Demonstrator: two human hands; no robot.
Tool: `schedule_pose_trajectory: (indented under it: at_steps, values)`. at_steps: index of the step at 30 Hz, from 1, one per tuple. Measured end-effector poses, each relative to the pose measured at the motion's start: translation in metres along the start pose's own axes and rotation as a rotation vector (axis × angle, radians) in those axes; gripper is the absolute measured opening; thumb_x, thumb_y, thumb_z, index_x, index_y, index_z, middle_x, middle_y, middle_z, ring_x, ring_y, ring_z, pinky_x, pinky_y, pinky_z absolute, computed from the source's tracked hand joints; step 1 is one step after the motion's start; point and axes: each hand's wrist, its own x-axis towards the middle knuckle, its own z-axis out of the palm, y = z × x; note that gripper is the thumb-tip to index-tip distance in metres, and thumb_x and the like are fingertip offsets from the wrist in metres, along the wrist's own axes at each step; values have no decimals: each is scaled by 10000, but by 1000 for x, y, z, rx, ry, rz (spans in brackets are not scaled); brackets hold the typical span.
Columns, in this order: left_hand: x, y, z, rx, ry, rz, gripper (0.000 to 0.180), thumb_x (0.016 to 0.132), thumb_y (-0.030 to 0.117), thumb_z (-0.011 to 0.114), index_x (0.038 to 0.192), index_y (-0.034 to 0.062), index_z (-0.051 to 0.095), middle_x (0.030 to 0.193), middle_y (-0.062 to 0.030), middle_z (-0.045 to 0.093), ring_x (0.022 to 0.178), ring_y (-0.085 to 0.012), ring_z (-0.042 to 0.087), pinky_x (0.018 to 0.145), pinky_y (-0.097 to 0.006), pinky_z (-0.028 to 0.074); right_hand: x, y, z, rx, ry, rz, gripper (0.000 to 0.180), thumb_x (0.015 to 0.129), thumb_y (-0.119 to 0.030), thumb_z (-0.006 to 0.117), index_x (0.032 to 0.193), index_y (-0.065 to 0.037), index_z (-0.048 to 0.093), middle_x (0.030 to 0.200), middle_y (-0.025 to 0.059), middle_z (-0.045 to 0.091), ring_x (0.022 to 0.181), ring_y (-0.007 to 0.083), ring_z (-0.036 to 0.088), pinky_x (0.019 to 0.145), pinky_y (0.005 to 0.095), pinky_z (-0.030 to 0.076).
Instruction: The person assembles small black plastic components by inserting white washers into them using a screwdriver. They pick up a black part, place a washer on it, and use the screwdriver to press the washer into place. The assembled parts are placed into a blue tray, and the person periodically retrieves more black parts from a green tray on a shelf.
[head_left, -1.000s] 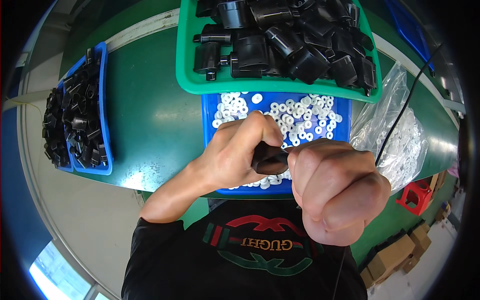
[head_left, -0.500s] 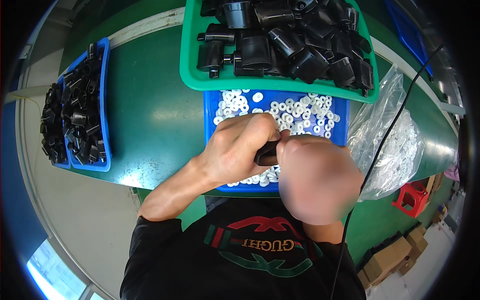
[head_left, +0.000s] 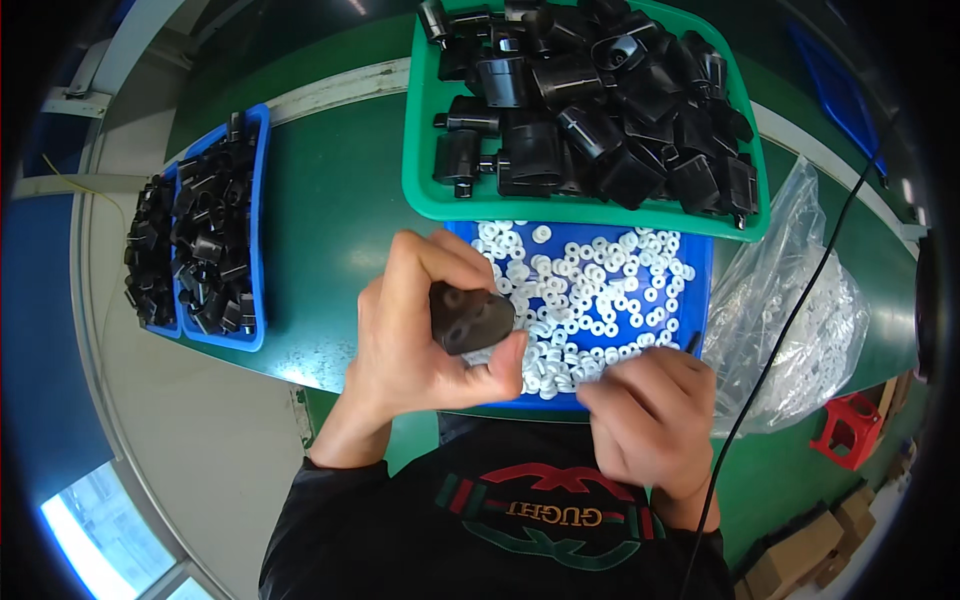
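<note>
My left hand (head_left: pixel 400 335) is wrapped round a black plastic housing (head_left: pixel 470 318), holding it over the left edge of the blue tray. The housing has a rounded end face turned up, slightly blurred. My right hand (head_left: pixel 655 415) is curled closed at the tray's lower right corner, its fingertips smeared by motion. A short dark tip (head_left: pixel 692 343) sticks up beside its knuckles; what it belongs to is hidden. Between and beyond my hands, many small white ring washers (head_left: pixel 590 290) lie loose in the blue tray (head_left: pixel 703 285).
A green tray (head_left: pixel 590 218) heaped with black housings stands just beyond the blue tray. Two blue trays (head_left: pixel 262 230) of smaller black parts are at the left. On the right lies a clear plastic bag (head_left: pixel 800 330) of white pieces, with a black cable (head_left: pixel 775 345) hanging across it.
My hands have parted from each other. The left hand has moved left with the housing and tilted it up; the right has dropped to the tray's lower right. The whole view has shifted slightly.
</note>
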Motion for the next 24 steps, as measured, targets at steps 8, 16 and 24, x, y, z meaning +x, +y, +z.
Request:
schedule_pose_trajectory:
  at_steps: [8,16,24]
  values:
    - [-3,11,-8,-84,21,-30,519,642,180,817,966,23,443,797,-113,598,615,-116,549,528,-220,446,-19,27,41,-344,28,152,230,694,-78,701,917,-28,679,766,34,503,589,153,549,484,289,452]
    - [43,-18,-50,-54,136,-149,237,970,234,511,1050,32,418,888,-136,577,714,-142,522,625,-255,449,-25,38,48,-318,18,140,249,706,-89,669,948,-28,667,811,39,527,628,150,570,512,280,467]
    - [172,-178,-118,806,80,-69,263,873,224,698,967,-20,679,798,-179,671,731,-269,652,716,-356,512,-25,36,52,-280,111,115,131,697,-106,676,811,-70,621,764,35,496,606,159,568,501,303,468]
